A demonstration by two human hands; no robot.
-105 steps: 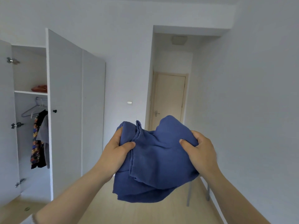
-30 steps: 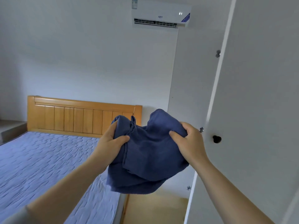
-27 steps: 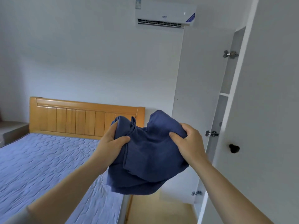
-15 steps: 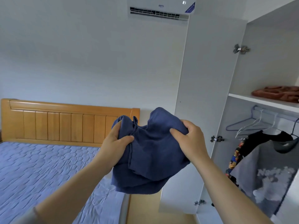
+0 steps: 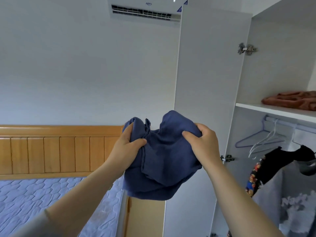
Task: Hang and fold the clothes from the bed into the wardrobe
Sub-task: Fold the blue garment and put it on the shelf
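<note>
- The bed (image 5: 42,200) fills the lower left, with a quilted pale-blue mattress top and a wooden headboard (image 5: 59,151) against the white wall.
- An air conditioner (image 5: 145,9) is mounted high on that wall, just left of the wardrobe's open door (image 5: 205,74).
- The person's left hand (image 5: 126,147) grips the left side of the blue garment (image 5: 164,161). The thumb lies across the front and the fingers are curled behind a bunched fold.
- The blue garment is held up in the air between both hands, roughly folded. Its lower layers hang loose in front of the door, above the mattress corner and well short of the shelf.
- The right hand (image 5: 203,144) clamps the garment's right side, thumb pressed into the cloth and fingers wrapped over the top edge.
- The wardrobe (image 5: 273,65) stands open on the right. A rust-coloured folded cloth (image 5: 290,101) lies on its shelf (image 5: 273,111).
- Below the shelf, empty hangers (image 5: 263,141) hang on the rail, beside a black garment (image 5: 282,161) and a grey printed shirt (image 5: 299,202).
</note>
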